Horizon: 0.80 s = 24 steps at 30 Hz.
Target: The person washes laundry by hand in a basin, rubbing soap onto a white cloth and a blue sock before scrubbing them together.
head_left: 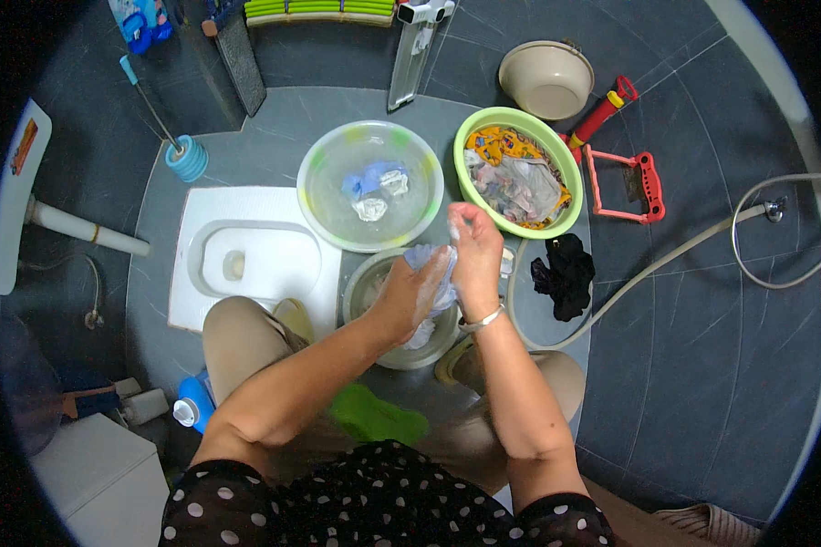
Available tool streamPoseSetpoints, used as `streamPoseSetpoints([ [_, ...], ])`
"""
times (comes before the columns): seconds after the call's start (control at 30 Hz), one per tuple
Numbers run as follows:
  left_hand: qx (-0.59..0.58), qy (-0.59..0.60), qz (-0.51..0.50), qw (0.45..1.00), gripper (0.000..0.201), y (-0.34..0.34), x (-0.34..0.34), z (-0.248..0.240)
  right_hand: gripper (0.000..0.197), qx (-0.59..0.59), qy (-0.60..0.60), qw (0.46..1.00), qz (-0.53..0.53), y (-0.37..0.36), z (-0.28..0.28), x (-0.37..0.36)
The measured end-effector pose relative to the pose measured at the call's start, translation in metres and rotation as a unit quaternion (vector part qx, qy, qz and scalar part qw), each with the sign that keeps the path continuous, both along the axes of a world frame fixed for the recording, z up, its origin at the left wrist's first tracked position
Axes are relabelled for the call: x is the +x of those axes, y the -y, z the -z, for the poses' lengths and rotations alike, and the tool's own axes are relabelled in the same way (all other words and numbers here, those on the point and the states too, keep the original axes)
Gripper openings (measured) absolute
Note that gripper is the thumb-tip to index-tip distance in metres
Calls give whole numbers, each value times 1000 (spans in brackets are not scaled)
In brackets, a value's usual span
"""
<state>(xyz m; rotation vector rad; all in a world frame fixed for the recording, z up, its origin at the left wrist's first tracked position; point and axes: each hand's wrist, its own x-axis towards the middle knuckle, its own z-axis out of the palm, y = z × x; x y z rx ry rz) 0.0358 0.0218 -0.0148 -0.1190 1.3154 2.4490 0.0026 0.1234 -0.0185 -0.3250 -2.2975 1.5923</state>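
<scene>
My left hand is closed round a wet light blue cloth above a basin between my knees. Pressed against the same cloth, my right hand has its fingers curled in, with a bracelet at the wrist. Whitish suds show on both hands. Part of the basin is hidden by my hands and forearms; whitish cloth lies in it. Just beyond stands a wider translucent basin with blue and white pieces of cloth in water.
A green basin of mixed clothes stands at the far right, near a black cloth and a hose. A squat toilet is at my left, with a toilet brush behind. A blue bottle stands by my left knee.
</scene>
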Motion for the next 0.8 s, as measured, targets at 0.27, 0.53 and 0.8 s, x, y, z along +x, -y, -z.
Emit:
streamPoseSetpoints([
  [0.27,88,90,-51,991,24,14,-18,-10,25,-381,43,922,-54,-3,-25,10],
  [0.53,54,57,-80,994,25,20,-19,-16,15,-30,34,993,-108,12,-29,26],
  [0.8,-102,71,-25,992,27,26,-16,-18,10,247,-240,930,-128,47,-34,60],
])
